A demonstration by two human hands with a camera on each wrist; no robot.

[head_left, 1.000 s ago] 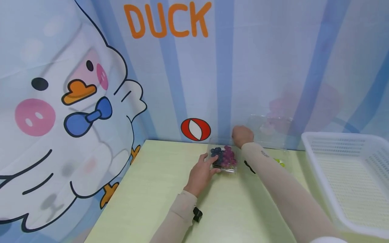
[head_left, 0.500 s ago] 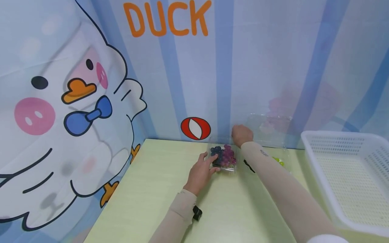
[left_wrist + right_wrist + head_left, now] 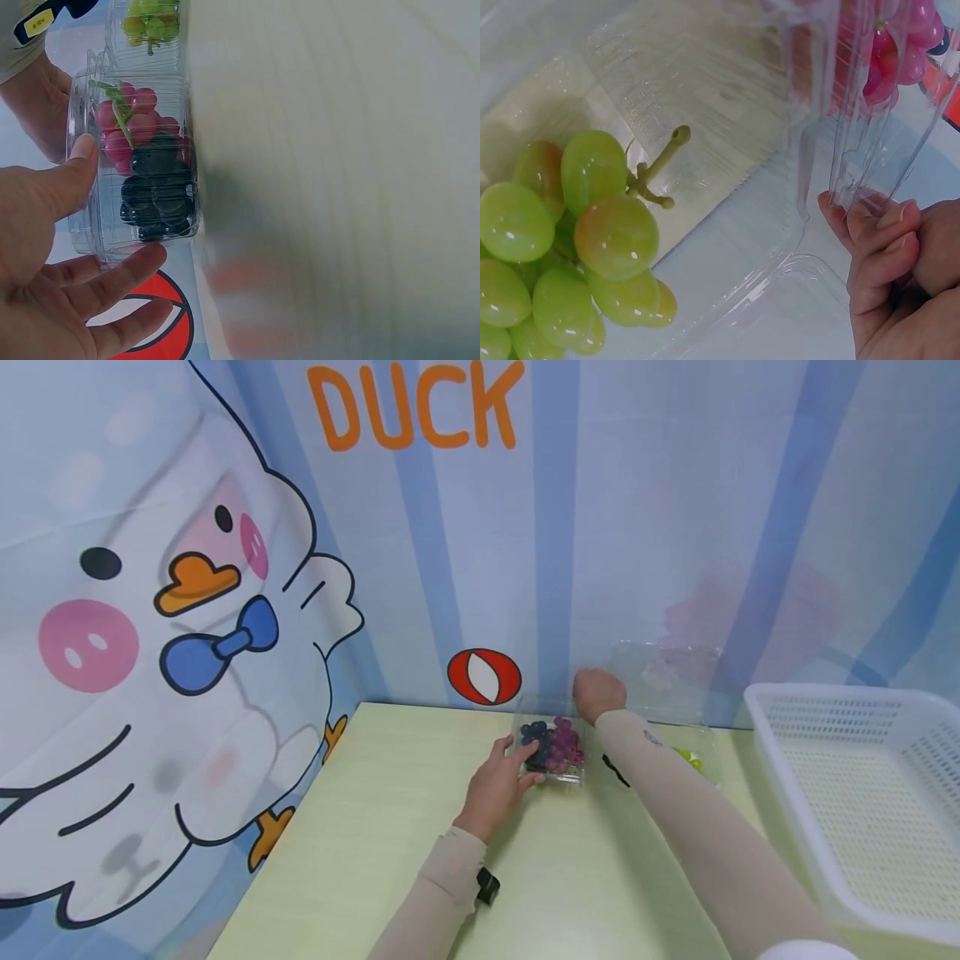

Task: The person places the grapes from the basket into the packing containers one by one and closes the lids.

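Note:
A clear plastic clamshell box holds dark grapes and red grapes with a green stem. My left hand grips its front left corner, the thumb on the lid edge and the other fingers along the side. At the back right corner of this box is my right hand. Its curled fingers pinch the plastic rim in the right wrist view. Just to the right stands a second clear clamshell, its lid raised, with green grapes inside. My right forearm partly hides it in the head view.
A white plastic basket stands at the right of the pale table. Behind the boxes rises a blue striped backdrop with a cartoon duck and orange letters. A black strap circles the left wrist.

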